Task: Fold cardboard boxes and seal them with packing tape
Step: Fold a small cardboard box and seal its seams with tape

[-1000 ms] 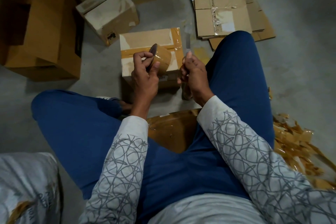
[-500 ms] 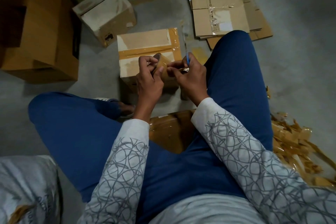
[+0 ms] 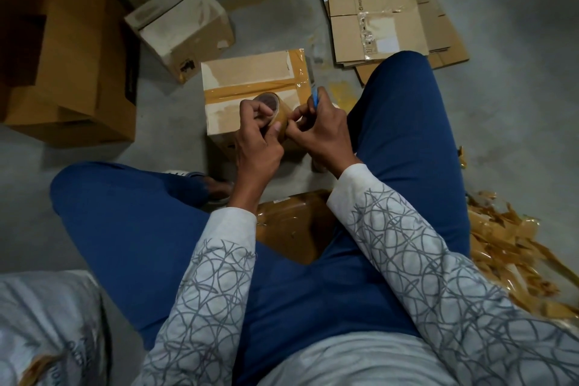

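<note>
Both hands on packing tape roll (image 3: 279,113).
Left hand (image 3: 258,142) grips it; right hand (image 3: 326,131) pinches its rim, above the taped cardboard box (image 3: 250,75).

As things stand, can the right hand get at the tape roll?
Probably yes: the right hand, though gripping a blue tool, has fingertips at the roll that the left hand holds; nothing lies between.

Left grip (image 3: 257,142) holds the tape roll (image 3: 279,113) over a taped box (image 3: 247,72); right grip (image 3: 324,131) pinches its edge
</note>
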